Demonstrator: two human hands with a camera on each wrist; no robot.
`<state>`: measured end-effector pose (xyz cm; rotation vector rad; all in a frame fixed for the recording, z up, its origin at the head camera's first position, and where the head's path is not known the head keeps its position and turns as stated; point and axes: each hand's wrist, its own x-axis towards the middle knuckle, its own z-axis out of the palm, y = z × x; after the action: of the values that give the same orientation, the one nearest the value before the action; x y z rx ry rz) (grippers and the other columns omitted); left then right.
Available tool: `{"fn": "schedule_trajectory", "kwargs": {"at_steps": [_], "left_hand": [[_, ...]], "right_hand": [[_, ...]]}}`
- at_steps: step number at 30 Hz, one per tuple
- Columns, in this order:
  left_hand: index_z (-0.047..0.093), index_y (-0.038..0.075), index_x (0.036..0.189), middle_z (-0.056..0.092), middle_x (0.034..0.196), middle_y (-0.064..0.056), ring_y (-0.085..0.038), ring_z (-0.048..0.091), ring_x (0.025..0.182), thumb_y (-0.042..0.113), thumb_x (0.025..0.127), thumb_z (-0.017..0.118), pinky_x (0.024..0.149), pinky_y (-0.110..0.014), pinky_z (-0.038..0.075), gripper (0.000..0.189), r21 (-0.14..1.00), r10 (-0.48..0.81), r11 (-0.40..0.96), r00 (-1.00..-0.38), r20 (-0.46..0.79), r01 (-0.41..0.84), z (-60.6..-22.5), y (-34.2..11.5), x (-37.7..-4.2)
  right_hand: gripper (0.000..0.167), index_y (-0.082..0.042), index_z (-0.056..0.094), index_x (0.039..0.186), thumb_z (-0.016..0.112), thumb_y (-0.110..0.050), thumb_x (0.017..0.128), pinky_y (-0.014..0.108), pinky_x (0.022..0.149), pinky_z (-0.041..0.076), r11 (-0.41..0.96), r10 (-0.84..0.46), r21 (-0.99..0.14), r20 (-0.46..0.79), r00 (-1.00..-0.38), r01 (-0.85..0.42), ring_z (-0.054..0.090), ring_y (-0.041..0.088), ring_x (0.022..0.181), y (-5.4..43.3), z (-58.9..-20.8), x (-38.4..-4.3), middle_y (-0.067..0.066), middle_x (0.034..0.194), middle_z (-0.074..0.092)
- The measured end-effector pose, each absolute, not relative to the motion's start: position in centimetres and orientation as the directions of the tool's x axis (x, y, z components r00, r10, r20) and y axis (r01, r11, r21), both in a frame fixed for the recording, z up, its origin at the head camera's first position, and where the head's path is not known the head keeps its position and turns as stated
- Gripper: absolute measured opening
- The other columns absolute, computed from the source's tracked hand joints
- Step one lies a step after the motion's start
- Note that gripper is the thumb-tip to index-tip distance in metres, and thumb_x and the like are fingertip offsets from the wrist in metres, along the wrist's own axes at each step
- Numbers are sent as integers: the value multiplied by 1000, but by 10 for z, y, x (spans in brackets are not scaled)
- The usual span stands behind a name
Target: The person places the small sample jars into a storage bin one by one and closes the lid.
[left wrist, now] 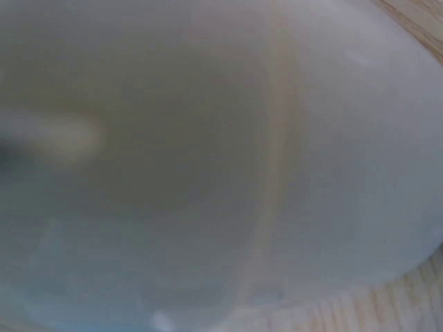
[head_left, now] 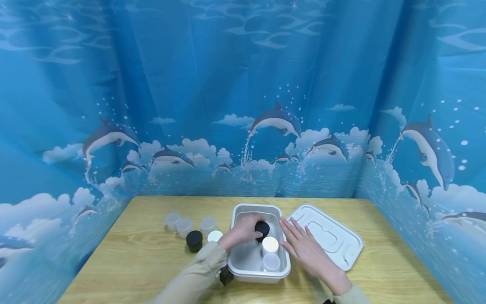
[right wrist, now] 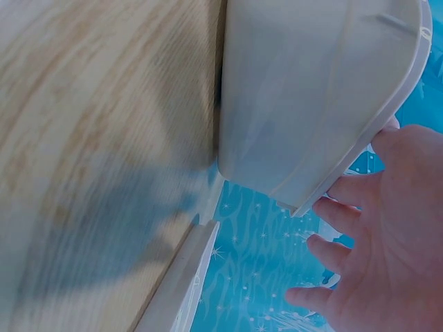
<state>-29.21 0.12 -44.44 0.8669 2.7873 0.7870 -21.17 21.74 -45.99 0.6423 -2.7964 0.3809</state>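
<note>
Inside a metal container (head_left: 243, 256) my left hand (head_left: 243, 231) grips a small black-lidded jar (head_left: 263, 228), reaching over the left rim. Nearer the front of the container stand a white-lidded jar (head_left: 270, 245) and a translucent jar (head_left: 271, 262). My right hand (head_left: 302, 248) has its fingers extended and spread, the fingertips at the container's right rim. In the right wrist view, this hand (right wrist: 394, 221) lies along the rim beside the outer wall (right wrist: 297, 90). The left wrist view is filled by a blurred container wall (left wrist: 360, 173), and the left hand's fingers are hidden there.
Left of the container stand another black-lidded jar (head_left: 194, 241), a white-lidded jar (head_left: 214, 236) and several translucent ones (head_left: 184, 227). A flat white lid (head_left: 338, 242) lies on the wooden table (head_left: 144, 253) to the right. A dolphin-print curtain (head_left: 243, 84) hangs behind.
</note>
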Motion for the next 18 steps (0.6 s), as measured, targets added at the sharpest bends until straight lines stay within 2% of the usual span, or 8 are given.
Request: {"fn": "schedule_trajectory", "kwargs": {"at_steps": [9,15,18], "left_hand": [[53,-4,142,59,141,-18,-32,55,132,0,96,63,114,-39,44,47,516,693,603,-720,38,608,-451,1,-292],[49,2,148,54,148,-14,-29,51,137,0,98,59,117,-39,41,50,547,694,607,-720,-10,577,-449,-1,-289],[48,2,148,53,149,-15,-31,52,136,1,99,57,114,-42,44,51,575,675,601,-737,5,555,-445,-3,-288]], "right_hand": [[59,-7,38,156,47,-39,107,68,118,24,868,-392,-197,292,-872,-456,31,37,149,217,-458,-211,10,161,38],[59,-7,38,155,48,-39,107,68,117,25,866,-392,-198,302,-869,-460,32,37,148,217,-459,-211,10,160,38],[59,-7,38,155,48,-39,107,68,117,25,866,-394,-193,306,-867,-462,32,37,148,218,-460,-211,11,160,39]]}}
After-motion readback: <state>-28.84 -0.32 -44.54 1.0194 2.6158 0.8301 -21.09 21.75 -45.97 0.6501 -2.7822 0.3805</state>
